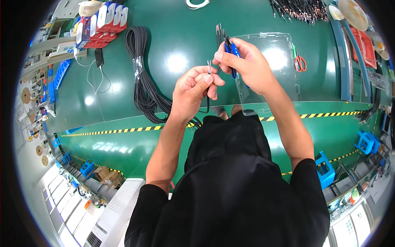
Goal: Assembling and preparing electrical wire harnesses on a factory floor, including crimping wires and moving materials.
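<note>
A person in a black short-sleeved shirt works over a glossy green workbench [173, 24], both bare forearms rising from the lower edge. The left hand [193, 88] is closed, thumb and forefinger pinched on the end of a thin black cable [207, 103], whose stripped tip shows fine bare wires [209, 64] standing up just above the fingertips. The cable itself drops in a short curve below the fist. The right hand [247, 66] is clamped around small blue-handled wire snips [233, 55], their dark blades pointing up and left, close beside the bare wires; whether blade and wire touch cannot be told.

Behind the hands a clear, rigid plastic sheet [275, 53] lies flat on the bench, reflecting the overhead lights. To the left, a thick coil of black cable [140, 70], bound with clear tape, trails toward the bench's near edge. Red-handled scissors [300, 63] rest at the sheet's right side. A heap of cut black leads [302, 10] sits at the far edge, red-and-white boxes [103, 22] at the far left. Yellow-and-black hazard tape [119, 131] lines the bench's front.
</note>
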`<state>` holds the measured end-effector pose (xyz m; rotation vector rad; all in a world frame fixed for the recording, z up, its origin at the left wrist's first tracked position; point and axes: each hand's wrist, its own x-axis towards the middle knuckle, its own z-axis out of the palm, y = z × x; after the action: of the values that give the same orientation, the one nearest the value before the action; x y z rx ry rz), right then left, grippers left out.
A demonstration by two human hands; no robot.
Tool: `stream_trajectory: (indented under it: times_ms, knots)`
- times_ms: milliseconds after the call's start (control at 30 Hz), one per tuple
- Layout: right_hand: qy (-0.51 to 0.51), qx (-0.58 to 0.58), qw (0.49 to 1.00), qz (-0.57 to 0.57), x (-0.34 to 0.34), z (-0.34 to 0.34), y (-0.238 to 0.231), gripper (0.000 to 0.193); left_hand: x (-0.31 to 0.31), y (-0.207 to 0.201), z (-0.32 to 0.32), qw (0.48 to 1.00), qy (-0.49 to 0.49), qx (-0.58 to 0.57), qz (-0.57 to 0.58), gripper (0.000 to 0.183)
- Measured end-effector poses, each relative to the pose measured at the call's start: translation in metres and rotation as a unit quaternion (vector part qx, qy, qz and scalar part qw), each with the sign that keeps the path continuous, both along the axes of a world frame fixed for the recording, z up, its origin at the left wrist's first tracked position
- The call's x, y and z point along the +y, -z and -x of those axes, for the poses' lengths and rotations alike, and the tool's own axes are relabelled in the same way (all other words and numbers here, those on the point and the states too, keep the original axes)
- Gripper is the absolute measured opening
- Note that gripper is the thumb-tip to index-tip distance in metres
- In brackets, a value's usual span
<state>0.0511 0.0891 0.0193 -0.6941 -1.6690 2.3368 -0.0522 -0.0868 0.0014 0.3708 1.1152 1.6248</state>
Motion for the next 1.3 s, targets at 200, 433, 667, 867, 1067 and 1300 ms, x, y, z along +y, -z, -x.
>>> stream_trajectory:
  times_ms: [200,433,667,867,1067,1300]
  knots:
    - [-0.018,0.009,0.99,0.137,-0.008,0.009,0.002,0.022,-0.001,-0.004,-0.004,0.999,0.005,0.002,-0.044,0.02]
    - [-0.1,0.007,0.946,0.307,0.003,0.005,0.01,0.02,-0.002,-0.004,-0.005,0.996,0.044,0.018,-0.076,0.015]
    - [-0.107,0.016,0.918,0.382,0.0,-0.004,0.021,0.017,-0.003,-0.001,-0.006,0.993,0.056,0.037,-0.093,0.019]
    - [-0.057,0.039,0.942,0.33,-0.009,-0.009,0.009,0.018,-0.001,0.0,-0.006,0.995,0.042,0.035,-0.086,0.019]
    - [-0.043,0.049,0.943,0.326,-0.012,-0.009,0.005,0.019,0.0,0.002,-0.004,0.994,0.048,0.022,-0.093,0.019]
    - [-0.102,0.043,0.908,0.404,-0.001,-0.013,0.016,0.017,0.001,0.001,-0.003,0.992,0.075,0.028,-0.096,0.017]
